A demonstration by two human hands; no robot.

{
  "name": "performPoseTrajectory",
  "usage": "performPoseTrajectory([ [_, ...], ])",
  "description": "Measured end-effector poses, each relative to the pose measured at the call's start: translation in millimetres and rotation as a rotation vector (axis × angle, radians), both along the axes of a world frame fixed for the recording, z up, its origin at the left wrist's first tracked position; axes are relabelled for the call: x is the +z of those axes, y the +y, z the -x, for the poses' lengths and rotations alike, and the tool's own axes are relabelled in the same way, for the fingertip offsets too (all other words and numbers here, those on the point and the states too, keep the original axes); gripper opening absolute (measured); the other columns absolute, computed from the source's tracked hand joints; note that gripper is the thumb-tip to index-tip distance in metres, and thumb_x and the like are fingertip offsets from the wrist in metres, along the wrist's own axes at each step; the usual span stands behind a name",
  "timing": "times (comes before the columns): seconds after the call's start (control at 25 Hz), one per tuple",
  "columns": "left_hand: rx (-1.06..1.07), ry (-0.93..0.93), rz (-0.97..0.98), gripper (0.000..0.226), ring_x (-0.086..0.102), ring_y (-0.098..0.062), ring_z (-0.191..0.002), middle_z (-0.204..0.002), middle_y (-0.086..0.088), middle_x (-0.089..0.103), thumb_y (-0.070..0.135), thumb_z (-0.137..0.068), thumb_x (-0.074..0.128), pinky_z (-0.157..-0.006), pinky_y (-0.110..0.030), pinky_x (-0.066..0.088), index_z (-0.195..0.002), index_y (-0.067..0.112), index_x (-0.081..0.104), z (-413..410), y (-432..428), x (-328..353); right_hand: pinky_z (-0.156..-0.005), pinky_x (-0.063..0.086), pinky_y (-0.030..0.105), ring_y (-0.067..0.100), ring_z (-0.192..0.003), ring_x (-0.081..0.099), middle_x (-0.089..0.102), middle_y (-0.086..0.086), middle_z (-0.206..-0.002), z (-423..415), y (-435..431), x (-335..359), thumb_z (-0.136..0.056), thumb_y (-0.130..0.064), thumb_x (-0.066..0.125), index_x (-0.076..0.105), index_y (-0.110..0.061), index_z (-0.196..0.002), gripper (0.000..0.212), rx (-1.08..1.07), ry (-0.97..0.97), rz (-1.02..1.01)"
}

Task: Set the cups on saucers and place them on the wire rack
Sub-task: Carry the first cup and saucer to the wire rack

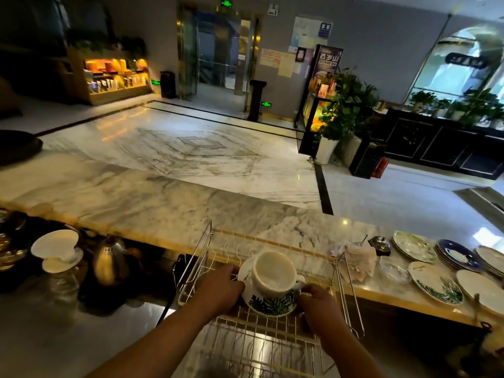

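Note:
A white cup (272, 274) with a green leaf pattern sits on a matching saucer (268, 306), tilted slightly toward me. Both rest over the upper tier of the wire rack (199, 257). My left hand (221, 290) grips the saucer's left edge. On the saucer's right edge, just below the cup handle, is my right hand (317, 308). The rack's lower tier (259, 347) shows below my wrists.
Several leaf-patterned and blue-rimmed plates (436, 282) lie on the marble counter (136, 192) to the right, beside a crumpled cloth (357, 259). A steel kettle (110, 261) and a white pour-over dripper (58, 248) stand at the left on the lower steel worktop.

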State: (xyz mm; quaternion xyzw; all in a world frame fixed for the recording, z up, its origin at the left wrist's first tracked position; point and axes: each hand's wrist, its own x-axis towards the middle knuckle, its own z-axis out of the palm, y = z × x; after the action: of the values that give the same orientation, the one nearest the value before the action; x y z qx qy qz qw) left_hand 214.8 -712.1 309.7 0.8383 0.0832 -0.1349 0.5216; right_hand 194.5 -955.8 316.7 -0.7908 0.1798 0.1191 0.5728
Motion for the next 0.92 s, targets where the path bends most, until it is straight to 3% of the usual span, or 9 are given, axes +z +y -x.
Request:
performPoseTrajectory([
  [0.16,-0.012,0.009,-0.066,0.034,0.076,-0.016,-0.059,-0.093,-0.002,0.076,0.02,-0.087,0.062,-0.047,-0.025,0.055,-0.12,0.03,0.062,-16.5,-6.2,-10.9,-0.042,0.051,0.028,0.014,-0.041,0.059,0.077,0.017,-0.081,-17.6,-8.6,-10.1,-0.1,-0.013,0.059,0.063,-0.017,-0.113,0.014,0.006,0.019,0.026],
  [0.36,-0.021,-0.014,-0.119,0.038,0.073,-0.017,-0.062,-0.095,-0.002,0.076,0.022,-0.086,0.06,-0.05,-0.031,0.057,-0.123,0.03,0.064,-23.3,-11.7,-18.9,-0.04,0.049,0.026,0.011,-0.04,0.058,0.075,0.018,-0.088,-25.1,-10.6,-13.4,-0.101,-0.015,0.057,0.06,-0.014,-0.122,0.021,0.049,0.026,0.053],
  [0.44,0.002,-0.054,-0.127,0.036,0.074,-0.017,-0.065,-0.095,-0.001,0.077,0.023,-0.089,0.061,-0.057,-0.036,0.062,-0.124,0.03,0.065,-18.9,-12.6,-17.2,-0.042,0.051,0.027,0.012,-0.042,0.058,0.075,0.015,-0.088,-22.5,-9.1,-10.2,-0.102,-0.016,0.057,0.06,-0.017,-0.125,0.023,0.06,0.004,0.069],
  [0.52,0.024,-0.159,-0.266,0.034,0.073,-0.012,-0.074,-0.099,0.004,0.077,0.037,-0.093,0.061,-0.069,-0.037,0.062,-0.126,0.036,0.064,-6.6,-11.7,-14.1,-0.043,0.051,0.023,0.009,-0.044,0.062,0.075,0.008,-0.085,-11.2,-8.9,-7.7,-0.101,-0.019,0.06,0.059,-0.023,-0.13,0.029,0.071,-0.06,0.123],
  [0.64,-0.03,-0.418,-0.519,0.034,0.065,-0.004,-0.095,-0.11,0.011,0.072,0.049,-0.097,0.054,-0.082,-0.029,0.055,-0.129,0.036,0.058,23.0,-9.3,-15.6,-0.052,0.046,0.011,0.001,-0.067,0.068,0.069,-0.013,-0.089,19.6,-7.4,-9.2,-0.097,-0.026,0.064,0.058,-0.031,-0.132,0.035,0.113,-0.283,0.463],
  [0.72,-0.128,-0.55,-0.609,0.037,0.058,-0.009,-0.119,-0.133,0.007,0.065,0.047,-0.101,0.05,-0.102,-0.028,0.048,-0.135,0.032,0.058,34.5,-9.1,-18.8,-0.074,0.045,0.011,-0.003,-0.093,0.06,0.061,-0.018,-0.115,34.3,-7.0,-8.1,-0.099,-0.033,0.057,0.057,-0.031,-0.135,0.036,0.25,-0.45,0.778],
  [0.84,-0.325,-0.576,-0.722,0.051,0.034,-0.017,-0.152,-0.164,0.002,0.039,0.046,-0.107,0.037,-0.124,-0.034,0.019,-0.154,0.027,0.044,48.0,-9.9,-22.5,-0.114,0.033,0.025,0.009,-0.143,0.034,0.039,-0.009,-0.158,45.8,-2.7,-12.5,-0.104,-0.04,0.041,0.039,-0.03,-0.153,0.05,0.495,-0.513,0.936],
  [0.92,-0.432,-0.589,-0.747,0.058,0.016,-0.018,-0.158,-0.171,0.003,0.017,0.049,-0.107,0.029,-0.123,-0.036,0.003,-0.161,0.026,0.029,61.6,-9.9,-22.9,-0.123,0.012,0.031,0.01,-0.155,0.002,0.011,-0.01,-0.169,56.8,0.0,-12.0,-0.106,-0.046,0.031,0.017,-0.03,-0.161,0.059,0.612,-0.46,0.947],
])
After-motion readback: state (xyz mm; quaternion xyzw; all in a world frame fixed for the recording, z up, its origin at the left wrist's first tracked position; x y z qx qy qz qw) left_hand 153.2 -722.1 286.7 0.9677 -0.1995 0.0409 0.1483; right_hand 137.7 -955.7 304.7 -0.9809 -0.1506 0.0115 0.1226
